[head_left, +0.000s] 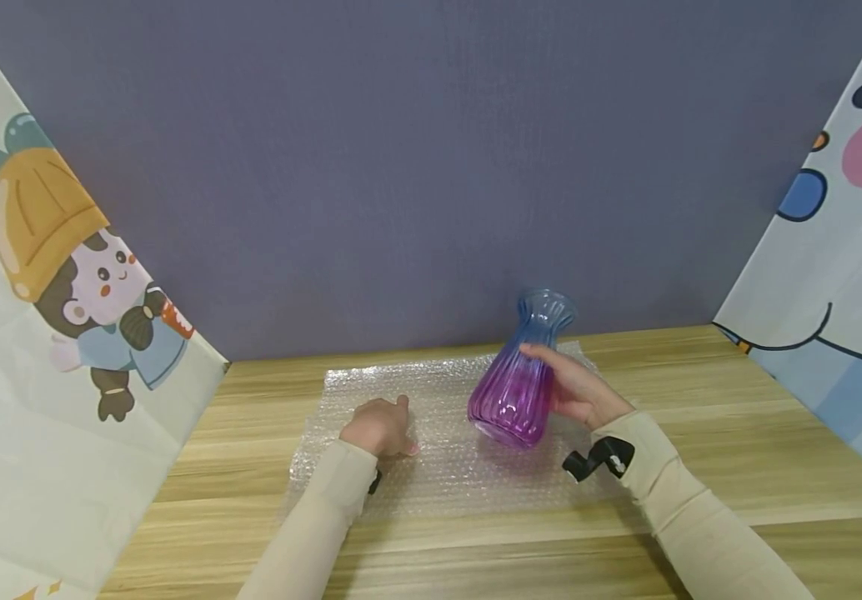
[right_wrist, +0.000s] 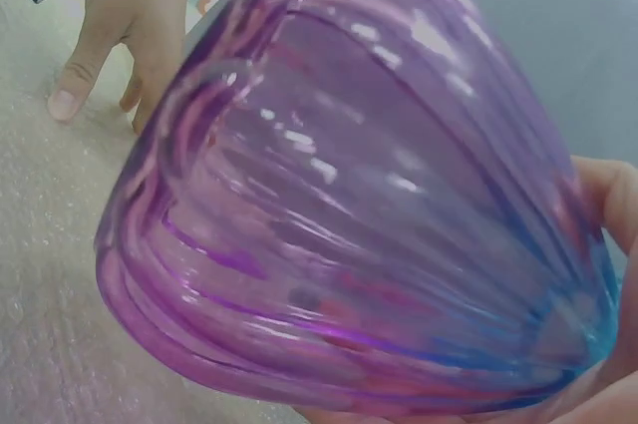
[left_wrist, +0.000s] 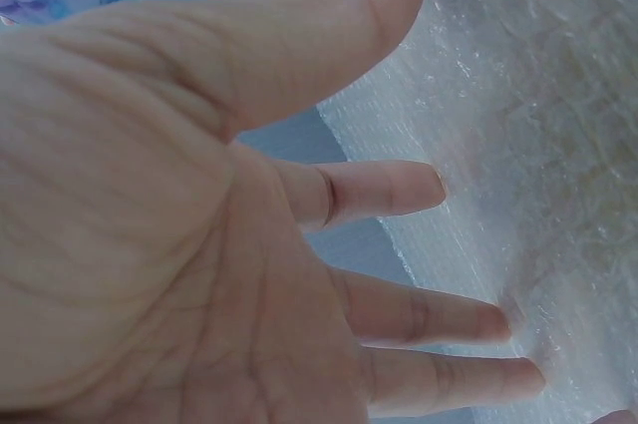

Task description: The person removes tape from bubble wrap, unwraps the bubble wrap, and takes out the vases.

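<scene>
A ribbed glass vase (head_left: pixel 515 385), blue at its flared mouth and purple at the base, leans in my right hand (head_left: pixel 581 390). The fingers and thumb of that hand curl round its upper body, and the base tilts down to the left over a sheet of bubble wrap (head_left: pixel 431 479). In the right wrist view the vase (right_wrist: pixel 359 185) fills most of the picture. My left hand (head_left: pixel 378 425) is on the left part of the bubble wrap. Its fingers look straight and spread in the left wrist view, where the palm (left_wrist: pixel 189 274) holds nothing.
The bubble wrap lies flat on a wood-grain table (head_left: pixel 266 433). A grey-blue panel (head_left: pixel 431 183) rises along the table's back edge. Cartoon-printed sheets stand at the left (head_left: pixel 18 400) and the right (head_left: pixel 851 317). Black straps (head_left: pixel 599 457) sit at the wrists.
</scene>
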